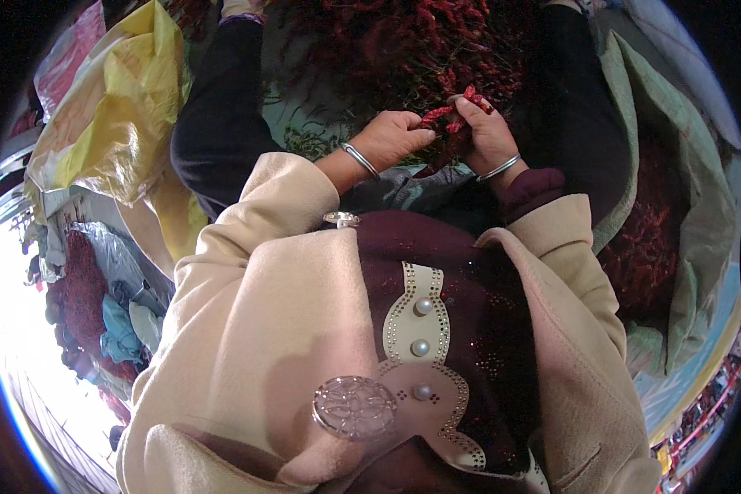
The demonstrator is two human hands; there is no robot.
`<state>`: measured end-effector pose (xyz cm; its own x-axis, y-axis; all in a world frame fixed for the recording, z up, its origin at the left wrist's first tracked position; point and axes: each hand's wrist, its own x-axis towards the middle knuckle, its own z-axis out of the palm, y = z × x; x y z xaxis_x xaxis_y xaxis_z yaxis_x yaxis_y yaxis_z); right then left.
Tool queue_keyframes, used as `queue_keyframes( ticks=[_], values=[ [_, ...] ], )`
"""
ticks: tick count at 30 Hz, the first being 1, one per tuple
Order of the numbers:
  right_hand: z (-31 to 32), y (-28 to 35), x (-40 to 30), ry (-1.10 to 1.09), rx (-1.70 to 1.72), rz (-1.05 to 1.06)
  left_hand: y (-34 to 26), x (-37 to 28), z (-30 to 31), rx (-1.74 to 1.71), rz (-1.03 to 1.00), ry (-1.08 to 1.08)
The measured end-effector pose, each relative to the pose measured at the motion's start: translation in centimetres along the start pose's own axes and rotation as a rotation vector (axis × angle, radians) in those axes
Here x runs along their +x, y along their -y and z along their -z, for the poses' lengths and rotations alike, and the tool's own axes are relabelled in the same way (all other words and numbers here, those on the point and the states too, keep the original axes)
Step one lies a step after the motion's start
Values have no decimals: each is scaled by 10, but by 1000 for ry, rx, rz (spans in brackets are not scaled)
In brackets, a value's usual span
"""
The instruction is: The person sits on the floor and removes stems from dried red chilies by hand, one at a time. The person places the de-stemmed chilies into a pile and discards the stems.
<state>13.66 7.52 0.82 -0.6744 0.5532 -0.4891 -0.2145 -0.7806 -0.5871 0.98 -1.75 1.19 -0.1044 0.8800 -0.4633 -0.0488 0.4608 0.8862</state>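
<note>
Dried red chili peppers (437,115) are between my two hands, above my lap. My left hand (390,137) pinches one end of a pepper between thumb and fingers. Several more red peppers are in my right hand (489,131), pressed under the thumb, with a darker one hanging below the palm. Each wrist wears a silver bangle. Just beyond the hands lies a large heap of dried red chilies (407,43), with green stems (312,141) loose at its near left edge.
An open woven sack (704,204) at my right holds more red chilies (645,228). Yellow and white plastic sacking (123,117) stands at my left. Farther left are a red filled mesh sack (85,287) and a blue plastic bag (120,330). My legs flank the heap.
</note>
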Motion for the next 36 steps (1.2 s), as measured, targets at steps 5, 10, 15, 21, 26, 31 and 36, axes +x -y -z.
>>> queue_keyframes(
  ticks=[5, 10, 15, 21, 26, 31, 36],
  values=[
    [2, 0, -3, 33, -108, 25, 2, -1, 12, 230, -30, 10],
    [8, -4, -4, 54, -339, 28, -6, -11, 12, 640, -73, 158],
    [7, -6, -9, 149, -234, -106, -10, -25, 6, 762, -347, 359],
    [1, -6, -13, 87, -96, -95, -4, -29, 8, 311, -56, 174],
    [-5, -8, -16, 19, -312, 26, 6, -19, 16, 269, 142, 54],
    [5, 12, -5, 49, -64, 51, 24, -31, 7, 1067, -293, 395],
    [6, 6, -6, 5, 33, 47, 8, -28, 25, 790, -271, 259]
  ],
)
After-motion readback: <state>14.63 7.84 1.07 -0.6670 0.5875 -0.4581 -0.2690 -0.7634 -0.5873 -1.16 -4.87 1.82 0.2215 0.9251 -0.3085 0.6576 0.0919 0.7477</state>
